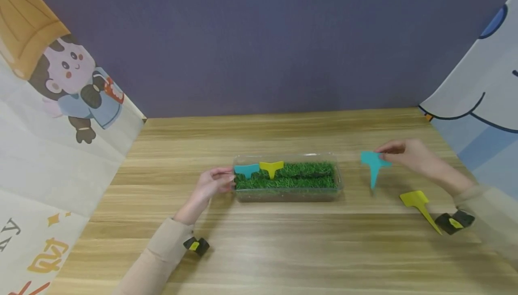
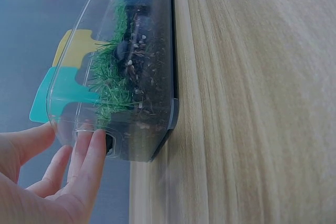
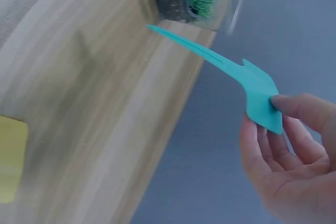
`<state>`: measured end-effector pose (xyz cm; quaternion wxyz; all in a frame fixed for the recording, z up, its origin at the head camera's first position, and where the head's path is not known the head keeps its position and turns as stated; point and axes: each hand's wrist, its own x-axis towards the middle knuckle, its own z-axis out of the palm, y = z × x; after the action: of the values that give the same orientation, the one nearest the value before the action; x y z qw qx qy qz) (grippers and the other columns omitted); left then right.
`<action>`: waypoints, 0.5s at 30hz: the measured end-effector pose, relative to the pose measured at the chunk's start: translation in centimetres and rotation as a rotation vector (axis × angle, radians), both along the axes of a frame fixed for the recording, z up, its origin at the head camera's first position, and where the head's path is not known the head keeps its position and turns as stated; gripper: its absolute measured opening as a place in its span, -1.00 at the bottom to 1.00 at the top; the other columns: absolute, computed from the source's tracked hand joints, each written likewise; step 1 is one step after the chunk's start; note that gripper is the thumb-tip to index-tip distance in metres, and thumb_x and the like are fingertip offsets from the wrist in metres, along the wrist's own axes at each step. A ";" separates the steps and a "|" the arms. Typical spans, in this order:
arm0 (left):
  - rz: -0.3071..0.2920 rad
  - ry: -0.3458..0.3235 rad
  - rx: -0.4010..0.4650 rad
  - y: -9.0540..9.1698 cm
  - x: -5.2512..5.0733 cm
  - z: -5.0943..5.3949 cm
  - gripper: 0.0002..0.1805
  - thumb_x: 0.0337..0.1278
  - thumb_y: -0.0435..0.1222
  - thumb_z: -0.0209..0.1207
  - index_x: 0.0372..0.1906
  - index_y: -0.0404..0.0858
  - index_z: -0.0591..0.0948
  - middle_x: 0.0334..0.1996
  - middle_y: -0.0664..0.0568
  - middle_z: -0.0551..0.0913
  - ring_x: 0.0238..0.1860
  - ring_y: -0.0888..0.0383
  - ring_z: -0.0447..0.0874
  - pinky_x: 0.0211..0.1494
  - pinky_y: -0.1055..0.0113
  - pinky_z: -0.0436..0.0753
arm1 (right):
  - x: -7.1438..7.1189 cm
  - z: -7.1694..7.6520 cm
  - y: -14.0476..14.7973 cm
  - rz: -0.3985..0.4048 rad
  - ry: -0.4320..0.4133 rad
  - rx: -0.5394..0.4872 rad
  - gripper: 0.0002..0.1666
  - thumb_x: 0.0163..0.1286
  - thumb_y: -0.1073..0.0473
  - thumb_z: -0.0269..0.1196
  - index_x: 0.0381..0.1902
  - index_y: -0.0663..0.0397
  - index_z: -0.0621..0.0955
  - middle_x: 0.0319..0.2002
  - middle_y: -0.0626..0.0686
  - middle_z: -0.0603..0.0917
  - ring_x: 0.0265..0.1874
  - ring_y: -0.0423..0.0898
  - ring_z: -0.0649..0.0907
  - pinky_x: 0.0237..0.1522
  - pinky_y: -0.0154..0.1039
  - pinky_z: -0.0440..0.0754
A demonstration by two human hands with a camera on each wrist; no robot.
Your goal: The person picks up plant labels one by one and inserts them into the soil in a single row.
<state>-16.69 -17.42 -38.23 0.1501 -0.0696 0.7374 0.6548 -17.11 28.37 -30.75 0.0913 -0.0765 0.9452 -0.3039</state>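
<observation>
A clear plastic box (image 1: 289, 194) of soil and green artificial grass (image 1: 307, 169) stands mid-table. Upright in the grass at its left are a turquoise plant label (image 1: 247, 169) and a yellow plant label (image 1: 271, 167). My left hand (image 1: 212, 182) touches the box's left end, its fingertips (image 2: 97, 142) against the outside of the wall. Right of the box, my right hand (image 1: 408, 154) pinches another turquoise T-shaped plant label (image 3: 257, 93) by its broad head. Its pointed stem hangs downward, apart from the box. Below that hand a second yellow label (image 1: 415, 199) lies on the table.
The wooden table (image 1: 283, 250) meets a dark blue wall (image 1: 263, 43) at the back. Printed cartoon panels stand at both sides. Each wrist wears a small black device (image 1: 196, 244), the right one close to the lying yellow label.
</observation>
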 end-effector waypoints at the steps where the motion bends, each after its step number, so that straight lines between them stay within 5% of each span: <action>1: 0.001 0.000 -0.001 0.0 0.0 0.0 -0.59 0.03 -0.46 0.11 0.05 -0.40 0.40 -0.08 -0.25 0.52 -0.15 -0.07 0.57 -0.06 0.23 0.61 | 0.0 0.2 -0.1 -0.006 0.008 -0.006 -0.58 0.29 0.07 0.08 -0.04 0.28 0.52 -0.09 0.32 0.55 -0.08 0.26 0.48 -0.20 0.07 0.54; 4: -0.001 0.001 -0.001 0.0 -0.1 0.0 -0.59 0.03 -0.46 0.11 0.05 -0.41 0.40 -0.08 -0.25 0.52 -0.15 -0.06 0.58 -0.06 0.24 0.61 | 0.2 0.7 -0.3 -0.021 0.055 -0.015 -0.60 0.29 0.08 0.09 -0.04 0.27 0.52 -0.11 0.30 0.56 -0.13 0.17 0.51 -0.23 0.02 0.55; 11: -0.005 0.007 -0.004 -0.1 -0.1 0.0 -0.60 0.03 -0.45 0.11 0.05 -0.41 0.41 -0.09 -0.25 0.53 -0.17 -0.04 0.59 -0.09 0.27 0.62 | 0.4 2.0 -1.0 -0.027 0.160 -0.036 -0.65 0.27 0.11 0.12 -0.09 0.22 0.57 -0.13 0.28 0.58 -0.35 -0.50 0.47 -0.41 -0.39 0.55; 15: -0.006 0.010 -0.001 -0.1 -0.1 0.1 -0.59 0.03 -0.45 0.11 0.05 -0.43 0.40 -0.09 -0.26 0.53 -0.18 -0.04 0.59 -0.09 0.26 0.62 | 0.4 2.6 -1.8 -0.036 0.176 -0.052 -0.63 0.27 0.06 0.12 -0.08 0.18 0.57 -0.08 0.27 0.56 -0.23 -0.12 0.60 -0.33 -0.18 0.62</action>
<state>-16.79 -17.49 -38.10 0.1483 -0.0643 0.7387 0.6544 -16.67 26.57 -28.12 0.0006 -0.0883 0.9426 -0.3221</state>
